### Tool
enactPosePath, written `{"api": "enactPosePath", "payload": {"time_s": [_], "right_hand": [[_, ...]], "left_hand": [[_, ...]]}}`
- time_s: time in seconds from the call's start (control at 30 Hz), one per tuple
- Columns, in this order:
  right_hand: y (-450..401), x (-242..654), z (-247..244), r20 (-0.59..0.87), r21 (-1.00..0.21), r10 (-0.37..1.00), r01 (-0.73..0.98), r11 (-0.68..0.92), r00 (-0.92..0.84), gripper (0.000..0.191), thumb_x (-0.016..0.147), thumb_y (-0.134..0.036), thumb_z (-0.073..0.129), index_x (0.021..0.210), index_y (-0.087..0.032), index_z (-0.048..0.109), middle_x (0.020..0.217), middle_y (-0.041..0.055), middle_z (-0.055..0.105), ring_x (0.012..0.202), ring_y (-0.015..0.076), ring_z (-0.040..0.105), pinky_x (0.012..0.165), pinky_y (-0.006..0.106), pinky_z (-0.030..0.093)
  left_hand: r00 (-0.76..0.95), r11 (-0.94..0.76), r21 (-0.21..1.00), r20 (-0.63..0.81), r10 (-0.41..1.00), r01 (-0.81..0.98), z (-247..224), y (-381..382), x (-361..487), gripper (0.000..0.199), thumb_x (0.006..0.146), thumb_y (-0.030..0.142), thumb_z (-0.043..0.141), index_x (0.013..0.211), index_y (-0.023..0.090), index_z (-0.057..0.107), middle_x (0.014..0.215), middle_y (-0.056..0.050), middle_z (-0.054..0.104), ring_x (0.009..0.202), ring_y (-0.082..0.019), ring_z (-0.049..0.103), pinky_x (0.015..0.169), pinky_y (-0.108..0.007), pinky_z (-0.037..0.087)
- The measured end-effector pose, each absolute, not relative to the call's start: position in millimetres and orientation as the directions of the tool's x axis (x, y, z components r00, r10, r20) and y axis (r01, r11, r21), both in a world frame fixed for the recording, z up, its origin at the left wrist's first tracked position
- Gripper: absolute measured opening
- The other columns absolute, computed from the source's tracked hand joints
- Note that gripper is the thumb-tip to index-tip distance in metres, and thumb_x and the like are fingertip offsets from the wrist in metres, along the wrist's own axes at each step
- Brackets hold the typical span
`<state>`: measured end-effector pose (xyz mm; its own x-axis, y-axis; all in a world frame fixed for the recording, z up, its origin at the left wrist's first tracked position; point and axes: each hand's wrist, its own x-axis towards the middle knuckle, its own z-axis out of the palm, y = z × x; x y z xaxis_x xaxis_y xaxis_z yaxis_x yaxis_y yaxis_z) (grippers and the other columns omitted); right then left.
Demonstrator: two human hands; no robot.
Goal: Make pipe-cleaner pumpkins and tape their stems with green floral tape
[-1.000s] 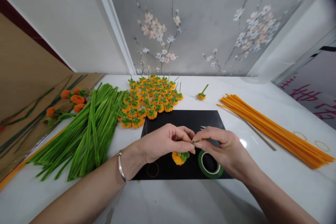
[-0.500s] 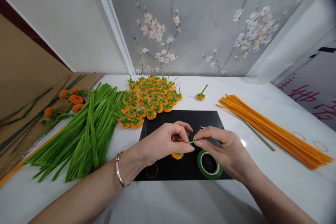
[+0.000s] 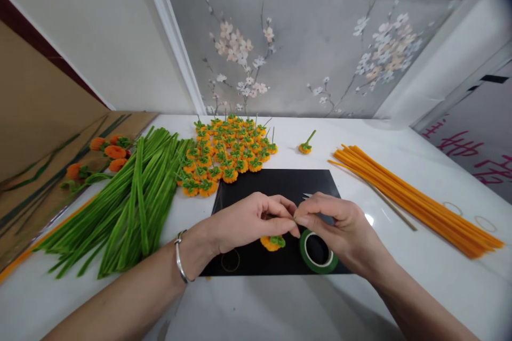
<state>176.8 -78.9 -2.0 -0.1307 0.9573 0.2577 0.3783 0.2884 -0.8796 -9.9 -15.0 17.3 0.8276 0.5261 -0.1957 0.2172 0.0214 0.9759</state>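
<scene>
Behind the glossy white bench (image 3: 280, 303), a grey wall panel painted with pink, white and pale-blue blossom on thin branches (image 3: 320, 37) stands inside raised white moulding (image 3: 174, 37). To its left is a plain off-white wall section (image 3: 88, 26), edged below by a slanting dark-red strip (image 3: 36, 40). At the far left, orange fuzzy flowers with green parts (image 3: 117, 151) lie on a brown sheet with dark-green streaks (image 3: 52, 184). At the far right, a pale board (image 3: 492, 112) bears pinkish-red handwritten characters (image 3: 460, 144) and black strips (image 3: 495, 79). Two thin tan loops (image 3: 485, 217) lie near the bench's right side, apart from each other.
</scene>
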Motion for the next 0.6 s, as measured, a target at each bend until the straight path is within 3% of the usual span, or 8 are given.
{"api": "enactPosePath", "payload": {"time_s": [0.2, 0.6], "right_hand": [[-79.2, 173.3, -2.7, 0.212, -0.896, 0.976, 0.387, 0.218, -0.057, 0.008, 0.082, -0.02, 0.061, 0.082, -0.022, 0.068, 0.078, 0.0013, 0.068, 0.071, 0.0151, 0.063, 0.067, 0.025, 0.051], [-79.4, 170.6, -1.4, 0.178, -0.92, 0.984, 0.352, 0.171, -0.012, 0.007, 0.08, -0.019, 0.062, 0.086, -0.021, 0.065, 0.078, 0.0006, 0.068, 0.074, 0.0149, 0.063, 0.07, 0.026, 0.051]], "left_hand": [[0.761, 0.165, 0.974, -0.223, 0.609, 0.153, 8.3, -15.0, -7.7, 0.007, 0.069, 0.023, 0.074, 0.07, 0.017, 0.074, 0.104, -0.006, 0.058, 0.088, -0.015, 0.055, 0.079, -0.028, 0.046], [0.699, 0.114, 0.975, -0.216, 0.681, 0.19, 5.3, -14.3, -7.0, 0.013, 0.066, 0.018, 0.074, 0.059, 0.015, 0.064, 0.099, -0.006, 0.057, 0.102, -0.02, 0.053, 0.076, -0.028, 0.043]]}}
